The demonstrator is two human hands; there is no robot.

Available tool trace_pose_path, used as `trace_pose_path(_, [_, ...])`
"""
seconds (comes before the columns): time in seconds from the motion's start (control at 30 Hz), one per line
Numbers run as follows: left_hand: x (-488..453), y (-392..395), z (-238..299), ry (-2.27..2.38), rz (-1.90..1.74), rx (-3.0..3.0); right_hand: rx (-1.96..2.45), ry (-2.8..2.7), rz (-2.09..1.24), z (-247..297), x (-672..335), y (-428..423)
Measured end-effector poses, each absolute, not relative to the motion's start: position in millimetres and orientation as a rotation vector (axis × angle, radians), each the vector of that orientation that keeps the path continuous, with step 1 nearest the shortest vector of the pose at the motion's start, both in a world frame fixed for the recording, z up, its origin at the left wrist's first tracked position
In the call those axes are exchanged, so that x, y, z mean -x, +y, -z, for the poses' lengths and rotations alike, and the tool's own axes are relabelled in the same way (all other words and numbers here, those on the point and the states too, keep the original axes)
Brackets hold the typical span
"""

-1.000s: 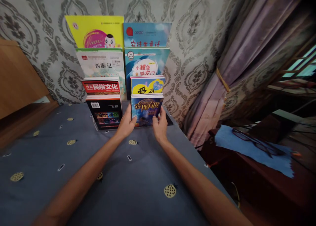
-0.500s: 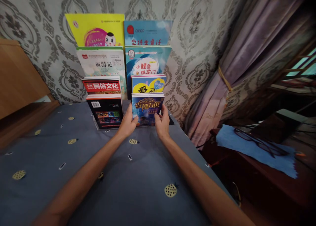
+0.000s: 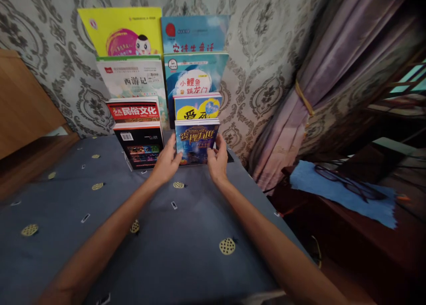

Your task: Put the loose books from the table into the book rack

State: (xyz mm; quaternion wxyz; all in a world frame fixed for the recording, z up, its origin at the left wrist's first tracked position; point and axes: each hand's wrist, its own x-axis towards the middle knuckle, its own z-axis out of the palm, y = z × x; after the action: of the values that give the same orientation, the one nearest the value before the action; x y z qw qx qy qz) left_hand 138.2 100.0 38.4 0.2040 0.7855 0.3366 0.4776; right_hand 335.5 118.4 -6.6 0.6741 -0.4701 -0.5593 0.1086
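A tiered rack of books stands against the patterned wall at the back of a blue-covered table (image 3: 186, 225). The front right book is dark blue with gold lettering (image 3: 197, 140). My left hand (image 3: 164, 160) grips its left edge and my right hand (image 3: 217, 159) grips its right edge, fingers curled round it. Left of it stands a black book (image 3: 140, 144) with a barcode. Behind rise a red-banded book (image 3: 133, 111), a yellow and blue book (image 3: 198, 107), and larger white, teal, yellow and light blue books.
A wooden headboard (image 3: 23, 105) is at the left. A tied-back purple curtain (image 3: 319, 74) hangs at the right. Below it, a blue cloth (image 3: 346, 194) with dark cables lies on a dark wooden surface beyond the table's right edge.
Both hands keep their hold on the dark blue book, which has risen slightly in the rack. The view has shifted a little.
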Motion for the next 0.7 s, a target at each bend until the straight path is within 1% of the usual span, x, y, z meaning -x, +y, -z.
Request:
trace_pose_path(0.17, [-92,70,-95,1.294,-1.534,-2.583,1.002,-1.262,0.009,-17,-325,84])
trace_pose_path(0.27, [-63,72,-116,1.557,-1.602,-2.636,0.862,-1.522,-0.043,-26,-301,63])
trace_pose_path(0.37, [-45,84,-115,1.696,-1.536,-2.666,0.787,-1.806,-0.182,-19,-268,57])
trace_pose_path(0.43, [-38,92,-108,1.746,-1.478,-2.687,0.860,-1.882,-0.275,-9,-248,62])
trace_pose_path(0.6, [-33,98,-93,1.753,-1.417,-2.719,0.990,-1.826,-0.411,1,-220,88])
trace_pose_path(0.7, [-32,99,-88,1.729,-1.523,-2.642,1.001,-1.760,-0.436,-9,-215,99])
